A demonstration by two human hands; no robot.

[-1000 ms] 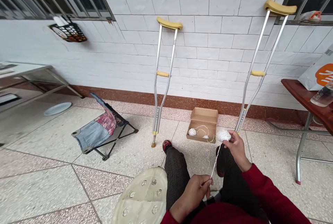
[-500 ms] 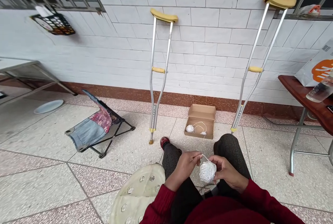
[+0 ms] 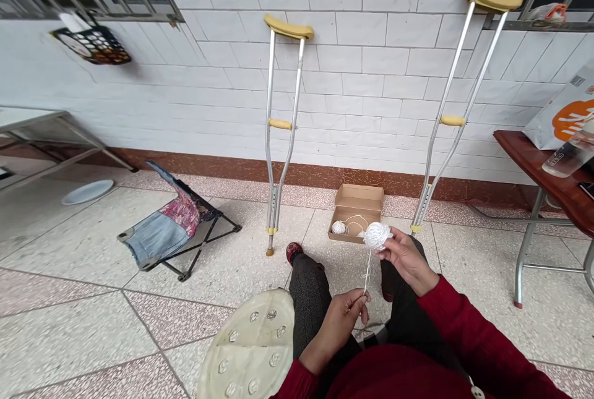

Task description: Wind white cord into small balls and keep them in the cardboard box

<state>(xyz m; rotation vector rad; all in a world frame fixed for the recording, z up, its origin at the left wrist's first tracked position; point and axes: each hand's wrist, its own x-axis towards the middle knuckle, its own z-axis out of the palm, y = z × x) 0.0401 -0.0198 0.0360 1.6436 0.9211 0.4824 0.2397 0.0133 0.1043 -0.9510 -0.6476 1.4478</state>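
Observation:
A ball of white yarn point(image 3: 377, 235) is gripped by the fingers of my right hand point(image 3: 408, 258), held out above my knees. From it a strand of yarn point(image 3: 368, 272) runs down to my left hand point(image 3: 344, 318), which pinches the strand between thumb and fingers close to my lap. Beyond the ball, an open cardboard box point(image 3: 357, 198) stands on the floor by the wall. Inside the box lies a smaller ball of white yarn point(image 3: 338, 227) with a loose strand curling beside it. The ball in my hand hides the box's front right corner.
Two crutches point(image 3: 281, 124) point(image 3: 452, 120) lean on the tiled wall. A folding stool point(image 3: 158, 238) stands to the left, and a round pale plastic stool point(image 3: 255, 349) sits beside my left leg. At right, a reddish table point(image 3: 533, 161) bears a bag point(image 3: 563, 114) and a bottle point(image 3: 568, 158).
My right hand has moved the yarn ball forward, away from my body. My left hand has come slightly lower and nearer, so the strand between them is longer and stretched.

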